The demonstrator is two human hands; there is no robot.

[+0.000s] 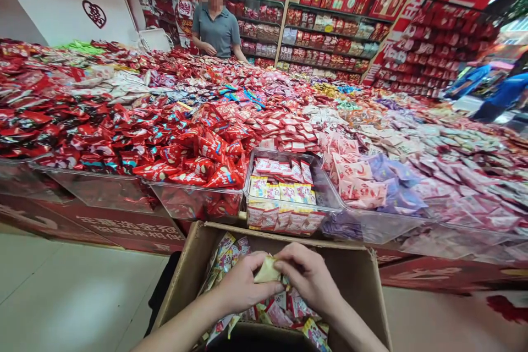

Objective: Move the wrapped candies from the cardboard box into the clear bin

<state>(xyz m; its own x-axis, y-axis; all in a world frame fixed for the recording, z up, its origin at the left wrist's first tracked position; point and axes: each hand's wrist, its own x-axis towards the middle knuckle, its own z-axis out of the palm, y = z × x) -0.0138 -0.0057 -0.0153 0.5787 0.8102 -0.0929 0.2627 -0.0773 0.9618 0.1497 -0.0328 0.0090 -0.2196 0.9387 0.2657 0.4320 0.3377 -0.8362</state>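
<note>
Between my two hands is a small pale-yellow candy packet (267, 270), pinched at its edges by the fingertips. My left hand (244, 285) grips its left side with thumb and fingers closed. My right hand (308, 275) has thumb and forefinger closed on its right side. Both hands are above an open cardboard box (346, 272) holding many loose candy packets (317, 334) in yellow, pink and white wrappers. Just beyond the box, a clear plastic bin (289, 206) contains neat rows of small white, red and yellow packets.
Clear bins heaped with red packets (210, 159) stand to the left, and pink and purple packets (371, 179) to the right. A person (216, 27) in a grey shirt is behind the display. Stocked shelves (330, 22) line the back. Pale floor tiles (78, 291) show at lower left.
</note>
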